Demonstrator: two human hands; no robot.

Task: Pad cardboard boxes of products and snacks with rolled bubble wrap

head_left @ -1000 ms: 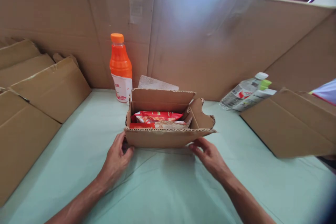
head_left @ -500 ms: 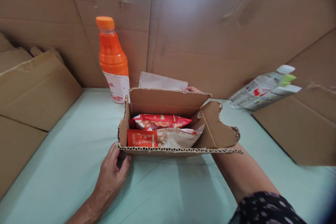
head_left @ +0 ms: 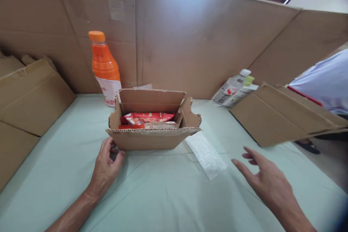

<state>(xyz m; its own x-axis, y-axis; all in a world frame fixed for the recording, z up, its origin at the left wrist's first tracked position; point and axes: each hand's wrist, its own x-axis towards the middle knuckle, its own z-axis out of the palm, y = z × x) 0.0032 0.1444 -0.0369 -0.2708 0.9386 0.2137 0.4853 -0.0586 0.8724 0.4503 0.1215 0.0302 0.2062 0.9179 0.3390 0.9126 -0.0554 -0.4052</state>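
An open cardboard box [head_left: 144,141] stands on the pale green tabletop, its flaps raised. Inside it lie a red snack packet [head_left: 152,116] and, nearer me, a red and beige packet [head_left: 160,125]. My left hand [head_left: 104,161] is curled at the box's near left corner, thumb by the front face; part of its fingers is hidden. Out to the right, my right hand [head_left: 265,177] is in the air, empty, fingers apart. Between it and the box a strip of bubble wrap [head_left: 205,156] lies flat, one end against or under the box. A pale sheet [head_left: 144,86] peeks out behind.
Behind the box at left stands an orange drink bottle [head_left: 104,65]. A clear bottle [head_left: 231,87] leans by a white carton at back right. Cardboard boxes flank both sides [head_left: 32,98], [head_left: 282,116]; a cardboard wall [head_left: 190,43] closes the back. A person's light clothing [head_left: 326,79] shows right.
My right hand has come out from behind the box to the right, open. Bubble wrap now shows at the box's front right, and less pale sheet shows behind. The view has shifted right and up.
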